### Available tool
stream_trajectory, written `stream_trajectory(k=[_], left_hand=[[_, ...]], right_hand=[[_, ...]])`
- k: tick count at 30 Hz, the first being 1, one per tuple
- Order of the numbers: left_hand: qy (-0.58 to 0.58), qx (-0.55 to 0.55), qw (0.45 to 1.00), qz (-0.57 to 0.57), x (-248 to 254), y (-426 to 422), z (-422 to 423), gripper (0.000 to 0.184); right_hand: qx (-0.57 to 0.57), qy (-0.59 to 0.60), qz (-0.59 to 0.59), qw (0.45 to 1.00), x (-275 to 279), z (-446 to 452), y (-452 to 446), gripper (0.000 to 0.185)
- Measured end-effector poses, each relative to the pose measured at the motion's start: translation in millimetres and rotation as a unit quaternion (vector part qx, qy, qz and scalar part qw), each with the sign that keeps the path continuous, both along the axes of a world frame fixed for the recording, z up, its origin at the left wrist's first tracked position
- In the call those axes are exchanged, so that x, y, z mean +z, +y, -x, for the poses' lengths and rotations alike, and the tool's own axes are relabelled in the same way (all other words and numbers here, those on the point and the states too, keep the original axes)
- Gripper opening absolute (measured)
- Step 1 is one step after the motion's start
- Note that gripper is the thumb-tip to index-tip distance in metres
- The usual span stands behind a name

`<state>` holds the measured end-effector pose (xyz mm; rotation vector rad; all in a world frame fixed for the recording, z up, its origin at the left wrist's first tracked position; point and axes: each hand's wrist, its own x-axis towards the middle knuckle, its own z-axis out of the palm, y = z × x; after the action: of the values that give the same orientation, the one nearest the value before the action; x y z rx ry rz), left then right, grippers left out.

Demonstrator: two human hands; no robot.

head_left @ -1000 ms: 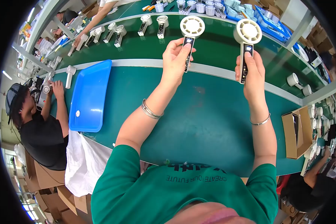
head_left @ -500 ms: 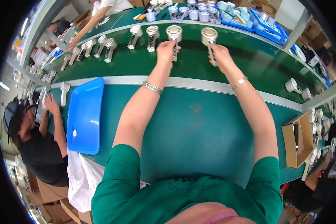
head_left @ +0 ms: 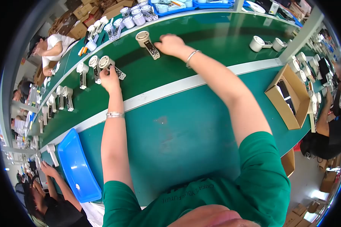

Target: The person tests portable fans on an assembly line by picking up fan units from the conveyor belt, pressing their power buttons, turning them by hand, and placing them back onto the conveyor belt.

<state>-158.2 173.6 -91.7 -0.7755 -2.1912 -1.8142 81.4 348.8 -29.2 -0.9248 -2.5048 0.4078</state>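
Note:
My left hand point(head_left: 110, 80) has its fingers closed around the handle of a white round-headed handheld device point(head_left: 105, 61) on the green belt surface. A dark strip, like a circuit board, shows in the handle's open side. Close beside it on the left lies a similar device point(head_left: 94, 66). My right hand point(head_left: 171, 45) is empty, thumb and fingers apart, just right of another white round-headed device point(head_left: 143, 37). That one lies with its head away from me and its dark strip facing up.
More such devices point(head_left: 82, 72) line the belt to the left. A blue tray point(head_left: 74, 162) and a cardboard box point(head_left: 290, 100) stand on the near table point(head_left: 178, 147). White cups point(head_left: 139, 19) and blue trays are across the belt. Co-workers sit left and right; a metal post point(head_left: 303, 36) rises at right.
The view has turned rightward. My left hand has set its device beside the row and still grips it. My right hand has let go of the device it held, which now lies on the belt.

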Motion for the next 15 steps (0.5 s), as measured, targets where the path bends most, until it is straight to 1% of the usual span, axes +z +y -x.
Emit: stream_trajectory(k=[1,3,4,5,6,7,8,9,10,11,13,15], left_hand=[[0.030,0.021,0.999,0.018,3,-8,-5,0.040],[0.046,-0.017,0.999,0.007,21,-26,-27,0.039],[0.027,-0.053,0.998,0.008,33,-35,-40,0.037],[0.054,-0.063,0.997,0.006,34,-41,-41,0.036],[0.062,-0.075,0.995,0.008,40,-47,-50,0.036],[0.070,-0.086,0.994,0.010,48,-53,-61,0.035],[0.073,-0.107,0.991,0.019,54,-58,-70,0.034],[0.078,-0.128,0.988,0.028,60,-61,-79,0.033],[0.083,-0.150,0.985,0.037,65,-64,-88,0.032],[0.078,-0.168,0.982,0.039,70,-66,-99,0.031],[0.066,-0.206,0.975,0.044,76,-67,-119,0.029],[0.072,-0.250,0.964,0.052,79,-65,-137,0.029]], right_hand=[[-0.012,-0.021,-0.047,0.999,5,-21,12,0.042],[-0.063,-0.109,-0.106,0.986,19,-72,43,0.041],[-0.109,-0.159,-0.141,0.971,26,-101,55,0.038],[-0.149,-0.209,-0.189,0.948,24,-128,79,0.035],[-0.187,-0.287,-0.179,0.922,38,-158,83,0.036],[-0.226,-0.362,-0.136,0.894,50,-184,87,0.039],[-0.265,-0.413,-0.114,0.864,62,-206,79,0.042],[-0.295,-0.394,-0.117,0.863,42,-236,105,0.065],[-0.314,-0.431,-0.081,0.842,44,-256,105,0.070],[-0.336,-0.474,-0.054,0.812,50,-267,93,0.064],[-0.346,-0.311,-0.074,0.882,19,-291,113,0.041],[-0.274,-0.376,-0.108,0.878,20,-292,122,0.040]])
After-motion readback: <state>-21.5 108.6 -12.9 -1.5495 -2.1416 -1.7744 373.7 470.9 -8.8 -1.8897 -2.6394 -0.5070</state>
